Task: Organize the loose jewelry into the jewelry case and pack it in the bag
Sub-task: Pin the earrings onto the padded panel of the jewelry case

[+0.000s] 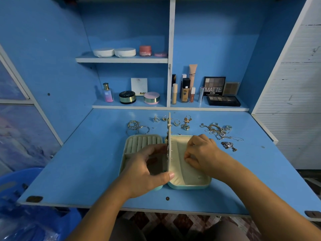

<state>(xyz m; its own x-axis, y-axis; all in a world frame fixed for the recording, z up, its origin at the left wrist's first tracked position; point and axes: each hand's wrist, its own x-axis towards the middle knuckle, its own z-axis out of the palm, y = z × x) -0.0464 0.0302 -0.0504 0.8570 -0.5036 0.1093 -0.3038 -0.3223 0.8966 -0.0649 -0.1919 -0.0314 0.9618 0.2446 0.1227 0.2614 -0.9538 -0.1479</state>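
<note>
Bangles (137, 128) lie behind the jewelry case (189, 186), off its left corner. Case sits open on the blue desk (83, 164), ring-roll half on the left. Left hand (147, 171) is over that left half, fingers and thumb curled round the case's centre flap (169, 136), holding it upright. Rings (176, 122) lie straight behind the case. Right hand (202, 153) rests on the case's right half with its fingers curled down on the cream lining; can't tell if it pinches anything. Tangled chains (218, 130) lie behind-right of the case, and a pendant cluster (229, 146) lies just right of it.
</note>
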